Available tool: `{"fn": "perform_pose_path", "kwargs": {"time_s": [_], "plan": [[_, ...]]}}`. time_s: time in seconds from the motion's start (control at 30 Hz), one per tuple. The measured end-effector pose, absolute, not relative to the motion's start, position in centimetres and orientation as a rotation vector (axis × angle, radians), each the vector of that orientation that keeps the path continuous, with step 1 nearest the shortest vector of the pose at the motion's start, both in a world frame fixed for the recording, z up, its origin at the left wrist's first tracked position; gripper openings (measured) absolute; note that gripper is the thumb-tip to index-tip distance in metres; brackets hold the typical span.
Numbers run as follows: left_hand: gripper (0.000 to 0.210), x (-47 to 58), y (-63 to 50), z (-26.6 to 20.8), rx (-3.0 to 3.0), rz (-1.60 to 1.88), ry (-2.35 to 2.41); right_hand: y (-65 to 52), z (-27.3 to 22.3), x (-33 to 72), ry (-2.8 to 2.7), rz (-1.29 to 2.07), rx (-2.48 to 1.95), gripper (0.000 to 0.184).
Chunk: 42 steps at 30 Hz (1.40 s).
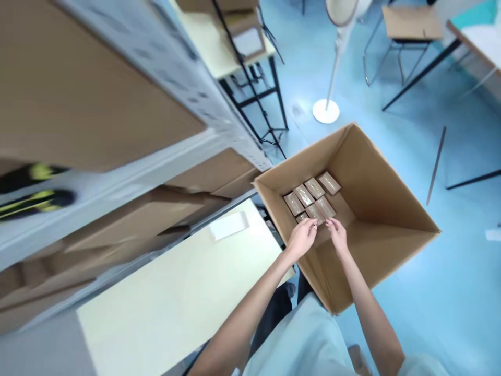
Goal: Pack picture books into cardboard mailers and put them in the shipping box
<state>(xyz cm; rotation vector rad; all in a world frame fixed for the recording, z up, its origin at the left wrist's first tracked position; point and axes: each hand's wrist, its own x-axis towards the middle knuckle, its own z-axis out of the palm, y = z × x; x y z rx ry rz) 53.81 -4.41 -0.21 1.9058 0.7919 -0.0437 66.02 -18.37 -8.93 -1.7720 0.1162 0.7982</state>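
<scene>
Beside the pale bench, the big open carton looks, as far as can be judged, only part filled: much of its floor toward the near and right walls lies bare, so there seems to be room left for more. Its walls are plain brown cardboard, its top flaps out of sight. Inside, against the far-left wall, sit the small boxes, seven of them showing: four in the outer row, three in the inner one. Most lie side by side; the one at the far end is slightly askew. Each is brown, with a shiny, tape-like strip on top. The left hand and right hand reach in at the inner row, fingers curled; whether they grip a box I cannot tell.
</scene>
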Motion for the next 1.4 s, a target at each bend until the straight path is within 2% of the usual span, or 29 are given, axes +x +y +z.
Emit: {"fn": "perform_pose_path", "kwargs": {"time_s": [0.2,0.4,0.63,0.87,1.2,1.4], "plan": [[0.036,35.0,-4.0,9.2,1.731,0.435,1.141,-18.2,5.4,57.4,-0.376,0.75,-1.725,0.047],[0.035,15.2,-10.8,12.5,1.444,0.732,1.559,-16.1,12.5,44.1,-0.712,0.888,-1.634,0.042],[0.034,-0.7,-22.2,12.7,1.079,1.026,1.823,-15.0,15.7,28.3,-1.03,1.072,-1.515,0.04],[0.034,-9.2,-27.8,16.5,0.861,1.313,2.033,-14.7,18.0,16.3,-1.32,1.327,-1.365,0.039],[0.031,-9.5,-34.5,20.7,0.438,1.66,2.506,-12.0,18.8,4.5,-1.838,1.829,-0.973,0.046],[0.026,-7.7,-40.7,21.5,0.109,1.725,2.788,-12.4,19.0,-3.9,-2.075,2.027,-0.667,0.053]]}}
